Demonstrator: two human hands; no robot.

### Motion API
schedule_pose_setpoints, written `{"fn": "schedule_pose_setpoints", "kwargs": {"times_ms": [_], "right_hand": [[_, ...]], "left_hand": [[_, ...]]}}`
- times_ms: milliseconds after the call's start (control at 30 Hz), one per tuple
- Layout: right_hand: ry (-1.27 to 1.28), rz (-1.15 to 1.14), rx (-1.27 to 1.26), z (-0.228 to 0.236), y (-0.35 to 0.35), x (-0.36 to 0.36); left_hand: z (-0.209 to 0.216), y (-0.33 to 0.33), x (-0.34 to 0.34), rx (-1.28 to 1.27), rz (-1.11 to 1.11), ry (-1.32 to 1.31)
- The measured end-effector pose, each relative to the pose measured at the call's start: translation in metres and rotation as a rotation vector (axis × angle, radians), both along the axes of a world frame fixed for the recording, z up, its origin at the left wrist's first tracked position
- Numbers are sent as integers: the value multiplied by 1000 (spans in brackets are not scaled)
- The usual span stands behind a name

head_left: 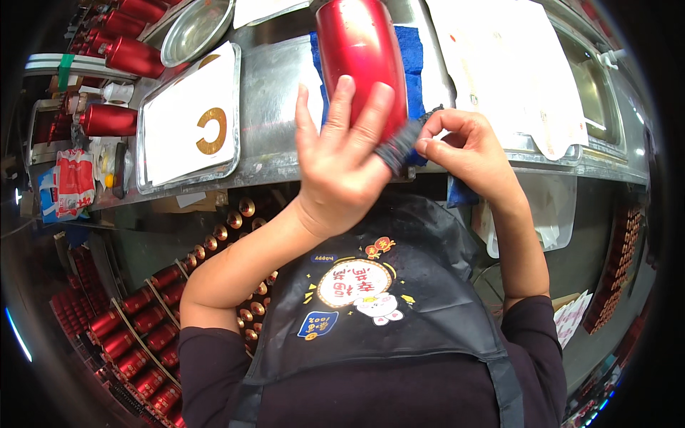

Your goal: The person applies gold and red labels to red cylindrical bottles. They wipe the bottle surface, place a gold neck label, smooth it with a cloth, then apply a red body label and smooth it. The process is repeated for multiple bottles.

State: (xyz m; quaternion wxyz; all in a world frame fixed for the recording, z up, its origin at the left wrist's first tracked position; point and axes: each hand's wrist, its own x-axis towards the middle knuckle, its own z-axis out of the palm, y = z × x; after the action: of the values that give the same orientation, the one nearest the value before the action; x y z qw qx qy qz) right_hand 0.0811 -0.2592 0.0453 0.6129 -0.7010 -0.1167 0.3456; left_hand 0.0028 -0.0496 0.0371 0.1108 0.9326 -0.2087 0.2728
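Observation:
A glossy red bottle-like vessel (360,53) lies on a blue cloth (410,60) at the middle of the metal bench. My left hand (335,171) is spread open, its fingertips over the near part of the vessel; whether they press on it I cannot tell. Dark grey fabric (398,151) is wound around the left thumb. At the thumb's tip, my right hand (471,150) is closed in a pinch on the end of this fabric wrap.
To the left, a clear tray (235,107) bears white sheets and a curved gold piece (212,132). A metal bowl (196,32) stands behind it, near several red vessels (134,57). White sheets (506,71) cover the bench at right, beside a metal basin (606,107). Racked red vessels (146,342) stand below left.

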Motion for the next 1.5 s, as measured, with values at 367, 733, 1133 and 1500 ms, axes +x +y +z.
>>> {"fn": "schedule_pose_setpoints", "kwargs": {"times_ms": [367,733,1133,1500], "right_hand": [[14,-20,13,19,0,-9],[-47,-36,17,30,-10,-12],[-58,-62,4,8,-7,-8],[-58,-34,-19,0,0,-8]], "left_hand": [[-26,39,-40,-376,-9,189],[-36,42,-43,-333,-70,220],[-21,33,-33,-205,-45,131],[-4,3,-1,-51,28,7]]}}
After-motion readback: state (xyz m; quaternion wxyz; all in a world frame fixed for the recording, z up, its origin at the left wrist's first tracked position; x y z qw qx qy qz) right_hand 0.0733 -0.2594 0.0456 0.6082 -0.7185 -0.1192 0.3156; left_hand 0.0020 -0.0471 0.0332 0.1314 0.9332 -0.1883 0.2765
